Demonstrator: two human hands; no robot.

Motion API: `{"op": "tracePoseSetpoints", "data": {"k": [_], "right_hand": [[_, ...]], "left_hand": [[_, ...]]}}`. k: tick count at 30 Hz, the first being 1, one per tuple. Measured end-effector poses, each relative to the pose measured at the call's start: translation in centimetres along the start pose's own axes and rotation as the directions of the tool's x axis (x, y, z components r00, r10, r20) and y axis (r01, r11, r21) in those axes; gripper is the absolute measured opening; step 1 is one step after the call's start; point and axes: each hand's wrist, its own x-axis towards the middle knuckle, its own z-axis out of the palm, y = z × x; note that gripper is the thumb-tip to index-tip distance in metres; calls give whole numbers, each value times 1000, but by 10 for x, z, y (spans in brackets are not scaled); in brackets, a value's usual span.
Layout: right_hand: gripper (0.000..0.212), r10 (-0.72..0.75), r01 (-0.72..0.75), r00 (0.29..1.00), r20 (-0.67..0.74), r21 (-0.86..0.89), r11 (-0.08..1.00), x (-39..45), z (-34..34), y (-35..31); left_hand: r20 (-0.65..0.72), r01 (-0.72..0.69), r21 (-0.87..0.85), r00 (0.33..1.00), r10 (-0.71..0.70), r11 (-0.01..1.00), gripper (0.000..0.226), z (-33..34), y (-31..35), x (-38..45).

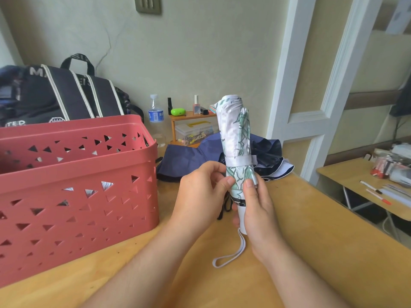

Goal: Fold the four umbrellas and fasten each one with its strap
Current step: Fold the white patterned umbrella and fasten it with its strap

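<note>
The right hand [258,210] gripped the white handle of the rolled leaf-print umbrella [235,138], which stood upright above it, its strap [241,161] wrapped round. The left hand [200,196] pinched the cloth just beside the right thumb. A navy umbrella [189,158] lay unfolded beyond both hands, a red basket [75,192] left of them.

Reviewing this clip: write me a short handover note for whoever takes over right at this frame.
Left hand pinches the white floral umbrella; right hand grips its handle, holding it upright over the table.
Done: this umbrella is rolled, its strap wrapped round it.
Left: the navy umbrella lies unfolded behind it. Something silvery shows through the holes of the red basket; what it is cannot be told. No other umbrella is plainly visible.
</note>
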Motion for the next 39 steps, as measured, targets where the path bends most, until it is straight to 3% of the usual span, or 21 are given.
{"op": "tracePoseSetpoints", "data": {"k": [3,6,8,11,16,21,26,29,32,36,39], "right_hand": [[27,6,-6,1000,-5,21,1000,0,1,-1],[27,5,-5,1000,6,45,999,-1,2,-2],[26,9,-10,1000,24,64,998,-3,3,-4],[23,30,-33,999,29,104,994,-4,4,-5],[54,79,-85,996,41,146,986,-8,2,-8],[48,196,-202,979,55,149,968,-8,0,-9],[66,271,-321,937,223,233,918,-8,0,-13],[72,256,-339,917,306,262,903,-9,-2,-13],[82,217,-297,930,298,260,919,-7,-4,-9],[64,107,-196,956,273,324,925,-4,-2,-7],[49,103,-202,954,283,349,915,-4,-1,-7]], "left_hand": [[65,127,-204,991,-117,971,7,0,0,2],[215,282,-389,953,-212,877,24,2,2,2],[306,342,-467,928,-214,815,27,2,5,1],[315,364,-559,924,-215,745,17,2,7,0],[333,353,-546,924,-189,760,14,5,6,-4],[344,332,-494,923,-170,803,15,4,6,-3],[274,295,-504,946,-173,812,21,-2,8,-3],[214,257,-470,961,-173,845,22,-1,9,-1],[209,252,-463,963,-172,850,29,-1,12,-2],[212,250,-460,963,-168,852,34,-3,14,-1],[235,289,-500,953,-193,816,29,-6,14,1]]}}
